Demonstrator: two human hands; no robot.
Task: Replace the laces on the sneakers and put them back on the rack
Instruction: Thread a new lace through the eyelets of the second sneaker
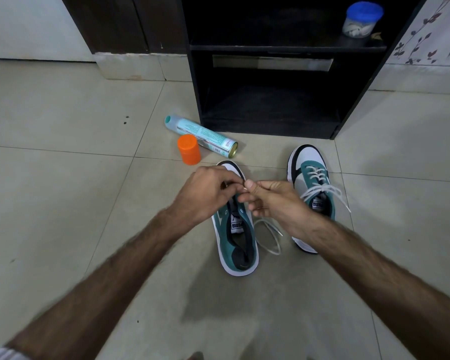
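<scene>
Two teal, white and black sneakers stand on the tiled floor. The left sneaker (pixel 238 245) has bare eyelets near its tongue, and both hands work above its front part. My left hand (pixel 205 193) and my right hand (pixel 270 201) each pinch the white lace (pixel 269 236) where they meet over the shoe. The rest of that lace trails in a loop on the floor between the shoes. The right sneaker (pixel 311 178) is laced, with loose white ends spread over its tongue. The black rack (pixel 270 126) stands just beyond both shoes.
A teal spray can (pixel 200 133) lies on its side next to an orange cap (pixel 189 149), left of the rack's base. A jar with a blue lid (pixel 361 19) sits on the rack's upper shelf. Dark cabinet doors stand at the back left.
</scene>
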